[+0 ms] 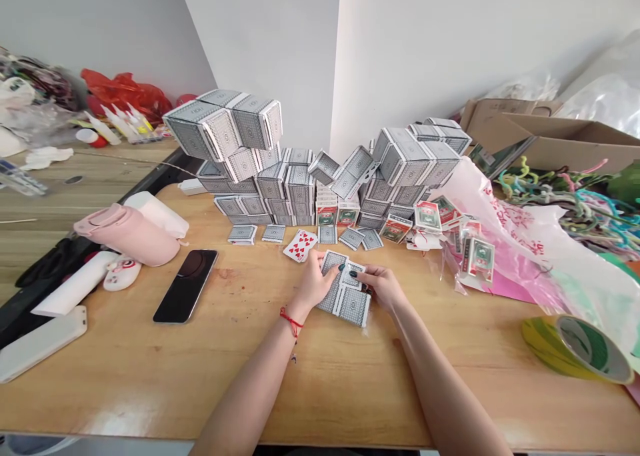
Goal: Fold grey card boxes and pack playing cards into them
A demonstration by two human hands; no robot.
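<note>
My left hand [314, 284] and my right hand [380, 287] meet over a few small grey-backed card packs [346, 296] lying on the wooden table [240, 349]. The left fingers curl over the left side of the packs. The right fingers pinch the top pack at its right edge. A red string is tied on my left wrist. Just beyond the hands lies a face-up card with red hearts [301, 245]. Several loose packs [273, 233] lie in a row behind it.
A tall heap of grey card boxes [300, 169] fills the back. A pink plastic bag [505, 243] with red-and-green packs, a cardboard box [555, 139] and a tape roll [580, 349] lie right. A black phone [186, 285], pink bottle [127, 235] and white cases lie left.
</note>
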